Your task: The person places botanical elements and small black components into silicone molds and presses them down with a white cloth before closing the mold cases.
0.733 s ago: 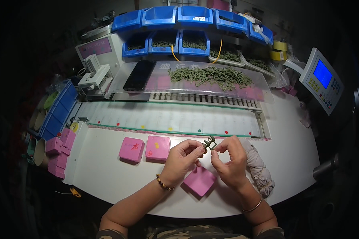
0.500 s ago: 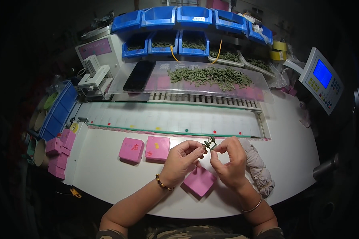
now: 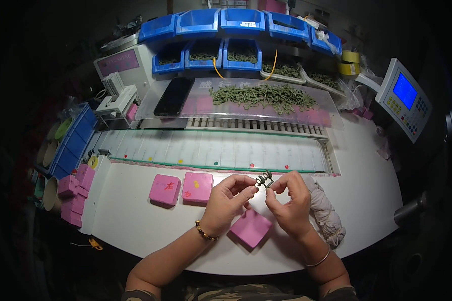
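Observation:
Between my two hands, over the white worktop, is a small dark green wax piece [image 3: 264,179] with curled loops. My left hand [image 3: 230,203] pinches its left side between thumb and fingertips. On the other side, the thumb and forefinger of my right hand [image 3: 292,204] close on its stem. Just below the hands, a plain pink mold block [image 3: 251,228] lies turned cornerwise on the worktop. Two more pink blocks, a marked left one [image 3: 164,189] and one with a yellow spot [image 3: 198,187], rest to the left of my left hand.
A rolled grey cloth [image 3: 326,210] lies beside my right hand. Beyond is a white conveyor [image 3: 211,148]; above it a clear shelf [image 3: 198,108] carries a phone [image 3: 174,96] and heaped green pieces [image 3: 261,98]. Blue bins [image 3: 242,55] stand behind, a control panel [image 3: 406,98] at right.
The conveyor's coloured dots have shifted left. A pink block now shows in the machine at the left. My hands keep nearly the same place, with the green wax piece slightly turned.

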A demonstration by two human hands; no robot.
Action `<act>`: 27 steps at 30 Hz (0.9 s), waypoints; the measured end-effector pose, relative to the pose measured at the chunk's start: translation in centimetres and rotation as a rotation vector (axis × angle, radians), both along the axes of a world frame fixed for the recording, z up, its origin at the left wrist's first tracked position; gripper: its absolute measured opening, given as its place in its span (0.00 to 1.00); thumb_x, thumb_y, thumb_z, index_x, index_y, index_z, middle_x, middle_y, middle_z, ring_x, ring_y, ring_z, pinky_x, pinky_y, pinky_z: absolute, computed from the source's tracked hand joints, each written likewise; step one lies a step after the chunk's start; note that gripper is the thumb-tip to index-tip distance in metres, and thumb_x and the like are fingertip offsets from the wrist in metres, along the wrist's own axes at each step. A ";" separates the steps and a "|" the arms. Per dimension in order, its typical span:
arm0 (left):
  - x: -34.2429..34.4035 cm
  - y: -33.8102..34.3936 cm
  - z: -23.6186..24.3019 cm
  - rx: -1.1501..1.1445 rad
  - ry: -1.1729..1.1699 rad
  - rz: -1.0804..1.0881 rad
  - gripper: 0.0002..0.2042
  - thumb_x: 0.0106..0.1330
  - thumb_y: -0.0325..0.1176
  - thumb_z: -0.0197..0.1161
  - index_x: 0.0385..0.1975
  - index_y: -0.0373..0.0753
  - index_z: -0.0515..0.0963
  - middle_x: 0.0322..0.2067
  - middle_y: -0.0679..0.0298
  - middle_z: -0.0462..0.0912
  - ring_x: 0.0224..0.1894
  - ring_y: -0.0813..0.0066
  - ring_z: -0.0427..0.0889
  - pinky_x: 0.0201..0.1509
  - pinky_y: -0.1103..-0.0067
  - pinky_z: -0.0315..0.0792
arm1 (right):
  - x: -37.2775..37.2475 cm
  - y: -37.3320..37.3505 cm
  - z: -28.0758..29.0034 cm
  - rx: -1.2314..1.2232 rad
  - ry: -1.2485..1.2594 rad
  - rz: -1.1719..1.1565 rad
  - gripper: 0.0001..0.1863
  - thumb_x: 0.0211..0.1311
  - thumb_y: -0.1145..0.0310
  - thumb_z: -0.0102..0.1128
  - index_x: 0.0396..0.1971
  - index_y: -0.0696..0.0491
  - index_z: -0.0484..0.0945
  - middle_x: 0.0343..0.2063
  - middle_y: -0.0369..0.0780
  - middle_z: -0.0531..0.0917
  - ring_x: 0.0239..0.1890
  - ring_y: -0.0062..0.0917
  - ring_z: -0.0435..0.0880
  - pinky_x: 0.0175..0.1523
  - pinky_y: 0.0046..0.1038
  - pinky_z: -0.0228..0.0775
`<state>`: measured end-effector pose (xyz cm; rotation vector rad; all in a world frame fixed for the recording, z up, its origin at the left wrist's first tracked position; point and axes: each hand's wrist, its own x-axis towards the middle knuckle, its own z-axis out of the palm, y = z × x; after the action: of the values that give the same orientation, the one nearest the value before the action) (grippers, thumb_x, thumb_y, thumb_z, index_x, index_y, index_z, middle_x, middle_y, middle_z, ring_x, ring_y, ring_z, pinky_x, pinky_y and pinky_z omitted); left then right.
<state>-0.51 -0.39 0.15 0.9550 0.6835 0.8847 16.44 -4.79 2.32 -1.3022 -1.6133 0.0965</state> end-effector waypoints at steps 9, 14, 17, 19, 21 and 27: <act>0.2 -0.2 -0.1 0.165 0.092 0.044 0.09 0.66 0.27 0.65 0.43 0.34 0.77 0.36 0.66 0.80 0.33 0.84 0.78 0.34 0.85 0.76 | 0.5 -0.1 -0.5 -0.454 0.450 0.106 0.06 0.51 0.76 0.66 0.23 0.57 0.76 0.23 0.34 0.78 0.26 0.16 0.75 0.33 0.21 0.68; 0.3 -0.4 -0.3 0.285 0.175 0.098 0.08 0.66 0.28 0.65 0.41 0.34 0.76 0.35 0.67 0.80 0.29 0.87 0.77 0.31 0.87 0.75 | 0.3 -0.2 -0.7 -0.457 0.428 0.090 0.07 0.50 0.76 0.66 0.23 0.57 0.75 0.23 0.34 0.77 0.25 0.17 0.74 0.33 0.20 0.68; 0.1 -0.4 -0.3 0.244 0.185 0.100 0.07 0.66 0.29 0.65 0.40 0.34 0.77 0.35 0.67 0.80 0.29 0.88 0.77 0.30 0.88 0.73 | 0.0 -0.2 -0.5 -0.284 0.220 0.068 0.07 0.48 0.76 0.66 0.22 0.56 0.74 0.22 0.35 0.76 0.24 0.20 0.74 0.31 0.22 0.68; 0.1 -0.3 -0.4 0.245 0.201 0.101 0.07 0.66 0.29 0.65 0.39 0.35 0.77 0.35 0.67 0.80 0.29 0.88 0.77 0.29 0.88 0.73 | 0.0 -0.1 -0.8 -0.247 0.188 0.057 0.08 0.48 0.76 0.66 0.22 0.56 0.74 0.22 0.36 0.75 0.24 0.21 0.74 0.31 0.23 0.68; 0.1 -0.2 -0.5 0.246 0.218 0.102 0.07 0.66 0.29 0.65 0.39 0.35 0.77 0.34 0.68 0.80 0.29 0.89 0.77 0.29 0.88 0.72 | -0.1 -0.1 -0.8 -0.210 0.156 0.047 0.08 0.47 0.76 0.66 0.22 0.55 0.73 0.21 0.37 0.75 0.24 0.23 0.74 0.31 0.24 0.67; 0.4 -0.3 -0.7 0.277 0.232 0.144 0.04 0.66 0.26 0.63 0.37 0.35 0.76 0.32 0.70 0.78 0.26 0.90 0.75 0.25 0.89 0.70 | -0.3 -0.3 -0.7 -0.165 0.107 0.042 0.08 0.47 0.76 0.66 0.21 0.55 0.73 0.21 0.38 0.75 0.23 0.25 0.74 0.30 0.26 0.67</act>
<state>-0.13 -0.72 -0.50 1.2819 0.8504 1.0230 16.13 -5.04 1.64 -1.3645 -1.5673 0.3257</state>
